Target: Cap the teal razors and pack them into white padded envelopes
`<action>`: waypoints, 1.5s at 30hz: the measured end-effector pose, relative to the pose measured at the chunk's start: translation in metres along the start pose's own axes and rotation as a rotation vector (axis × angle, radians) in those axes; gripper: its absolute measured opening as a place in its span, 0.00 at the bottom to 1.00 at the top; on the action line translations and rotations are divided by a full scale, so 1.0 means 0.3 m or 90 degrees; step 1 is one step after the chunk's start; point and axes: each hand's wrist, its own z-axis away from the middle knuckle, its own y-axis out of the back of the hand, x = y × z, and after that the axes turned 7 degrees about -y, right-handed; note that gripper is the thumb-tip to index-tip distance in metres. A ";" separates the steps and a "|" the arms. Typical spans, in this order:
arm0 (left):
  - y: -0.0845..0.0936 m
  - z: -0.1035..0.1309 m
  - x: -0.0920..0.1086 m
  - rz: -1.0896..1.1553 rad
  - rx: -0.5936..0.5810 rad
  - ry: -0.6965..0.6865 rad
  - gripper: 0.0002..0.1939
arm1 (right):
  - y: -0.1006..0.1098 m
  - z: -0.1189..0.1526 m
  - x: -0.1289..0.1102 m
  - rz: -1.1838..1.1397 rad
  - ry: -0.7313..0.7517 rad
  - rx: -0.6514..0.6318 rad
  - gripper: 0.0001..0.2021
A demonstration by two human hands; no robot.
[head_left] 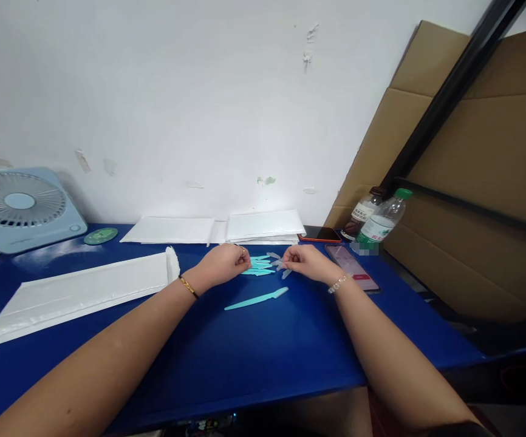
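Slim turquoise plastic tools (259, 265) lay heaped; small translucent plastic pieces (276, 263) lay right of the heap, and a single slim turquoise plastic tool (256, 300) lay slantwise before it.

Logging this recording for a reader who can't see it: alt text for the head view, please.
Two bare hands, left and right, reach over a pile of turquoise tools on a blue table. One more turquoise tool lies nearer the wearer. White padded mailers, a fan, phones and two bottles surround them.
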 end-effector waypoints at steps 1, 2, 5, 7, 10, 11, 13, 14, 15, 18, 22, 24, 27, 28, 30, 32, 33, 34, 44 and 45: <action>-0.005 -0.001 -0.012 -0.009 0.003 0.004 0.10 | 0.002 -0.003 0.006 0.019 -0.007 0.012 0.08; -0.010 -0.002 -0.024 -0.018 0.008 0.003 0.09 | 0.004 -0.002 0.006 0.036 -0.003 0.024 0.08; -0.027 -0.004 -0.051 -0.031 0.034 -0.012 0.10 | 0.009 0.015 -0.016 0.045 0.074 0.007 0.08; -0.030 -0.004 -0.059 -0.026 0.049 -0.013 0.14 | 0.011 0.033 -0.043 0.053 0.134 -0.068 0.09; -0.023 0.001 -0.040 0.000 0.058 -0.020 0.15 | 0.003 0.051 -0.077 0.117 0.178 -0.161 0.08; -0.020 0.004 -0.025 0.015 0.054 -0.032 0.15 | -0.003 0.053 -0.086 0.137 0.185 -0.172 0.06; -0.016 0.011 0.013 0.052 0.018 -0.069 0.16 | -0.013 0.055 -0.099 0.150 0.187 -0.168 0.04; -0.016 0.014 0.034 0.066 -0.013 -0.089 0.16 | -0.018 0.054 -0.102 0.146 0.181 -0.152 0.04; -0.017 0.018 0.053 0.071 -0.045 -0.106 0.16 | -0.021 0.054 -0.104 0.136 0.171 -0.131 0.04; -0.021 0.023 0.083 0.021 -0.082 -0.106 0.16 | -0.015 0.050 -0.092 0.072 0.129 -0.091 0.05; -0.008 0.017 0.055 0.023 -0.042 -0.034 0.17 | 0.029 0.038 -0.029 -0.058 0.060 -0.026 0.09; 0.004 0.014 0.037 0.104 -0.027 -0.001 0.18 | 0.055 0.032 0.008 -0.136 0.028 0.031 0.12; 0.011 0.022 0.033 0.229 -0.005 0.040 0.23 | 0.075 0.028 0.036 -0.254 0.014 0.089 0.16; 0.008 0.029 0.036 0.260 -0.001 0.055 0.25 | 0.073 0.028 0.035 -0.292 0.015 0.101 0.17; -0.004 0.047 0.042 0.298 0.001 0.081 0.26 | 0.057 0.026 0.022 -0.377 0.020 0.115 0.18; -0.020 0.066 0.043 0.312 0.007 0.101 0.24 | 0.029 0.022 0.000 -0.469 0.012 0.109 0.17; -0.028 0.075 0.042 0.314 0.013 0.106 0.23 | 0.014 0.020 -0.013 -0.512 -0.004 0.099 0.17; -0.035 0.082 0.041 0.314 0.020 0.109 0.22 | 0.000 0.018 -0.025 -0.549 -0.023 0.084 0.17; -0.050 0.093 0.046 0.307 0.056 0.102 0.22 | -0.038 0.022 -0.073 -0.642 -0.049 0.099 0.16; -0.048 0.092 0.047 0.311 0.054 0.102 0.22 | -0.041 0.020 -0.072 -0.639 -0.044 0.093 0.16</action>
